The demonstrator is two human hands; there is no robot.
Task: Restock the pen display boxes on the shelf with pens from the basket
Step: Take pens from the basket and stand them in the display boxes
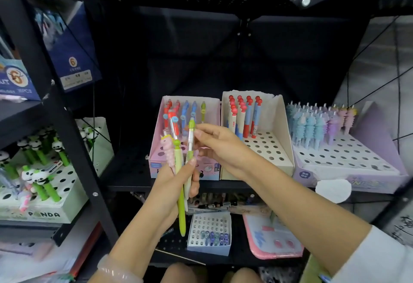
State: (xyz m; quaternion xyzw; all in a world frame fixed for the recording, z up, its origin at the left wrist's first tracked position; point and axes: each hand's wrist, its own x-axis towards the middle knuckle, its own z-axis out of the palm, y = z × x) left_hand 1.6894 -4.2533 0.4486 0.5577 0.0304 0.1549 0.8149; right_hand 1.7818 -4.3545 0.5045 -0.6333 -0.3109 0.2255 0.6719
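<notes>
My left hand (pixel 176 184) grips a bunch of pens (pixel 180 171) upright in front of the shelf: a pink unicorn-topped one, a long green one and a red-capped one. My right hand (pixel 218 146) pinches the upper part of a green-and-white pen (pixel 190 142) in that bunch. Just behind stands the pink display box (pixel 156 148) with red, blue and green pens at its back. Right of it a cream box (pixel 283 139) holds red-capped pens, and a lilac box (pixel 348 160) holds pastel unicorn pens. The basket is not in view.
A panda pen box (pixel 44 206) sits on the left shelf behind a black upright post (pixel 67 126). Below the shelf edge lie a small white holed box (pixel 210 231) and a pink case (pixel 272 238). Blue packages (pixel 71 50) hang upper left.
</notes>
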